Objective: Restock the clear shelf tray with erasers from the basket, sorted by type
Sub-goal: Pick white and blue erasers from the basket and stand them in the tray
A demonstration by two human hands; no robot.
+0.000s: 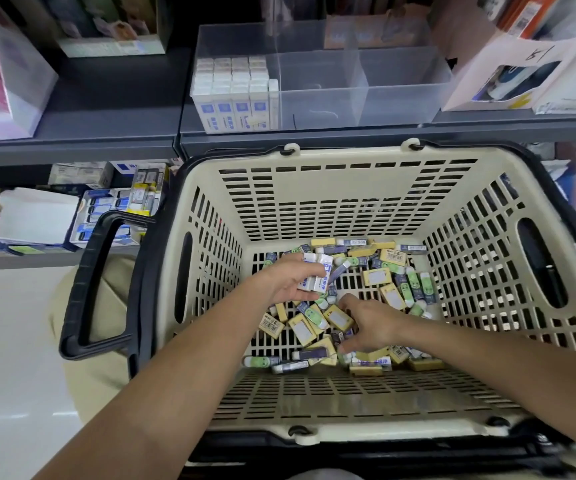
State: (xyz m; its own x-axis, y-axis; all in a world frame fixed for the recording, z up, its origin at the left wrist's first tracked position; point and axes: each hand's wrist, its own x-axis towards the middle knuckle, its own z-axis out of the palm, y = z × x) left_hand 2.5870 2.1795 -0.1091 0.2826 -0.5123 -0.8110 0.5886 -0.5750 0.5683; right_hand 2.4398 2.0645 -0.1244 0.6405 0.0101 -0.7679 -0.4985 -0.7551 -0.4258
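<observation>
Head view looks down into a cream slotted plastic shopping basket [348, 157] whose floor carries a loose heap of mixed small erasers [383, 275]: yellow boxed ones, green-faced dark-sleeved ones and white blocks in blue-printed paper sleeves. At twelve o'clock from the basket, on the dark grey shelf [106, 133], stands the clear acrylic divided shelf tray [400, 102]. Its nine o'clock compartment holds upright rows of white-and-blue sleeved erasers [234, 95].

These pieces should be light, firm and slightly rubbery. The sleeves and boxes are probably slick and may slide off, so a pinch across the long sides, sleeve and core together, looks safest. Several of one kind stack flat against each other, which suits carrying a handful.

The left hand [293, 282], at ten o'clock of the heap, is curled round a small clutch of white blue-sleeved erasers [316, 275], thumb below and fingers above (three or four pieces, though the count is unclear). The right hand [369, 323], at six o'clock of the heap, reaches palm-down into the pile with fingers bent and touching yellow boxes. Whether it actually has hold of one cannot be told from here.
</observation>
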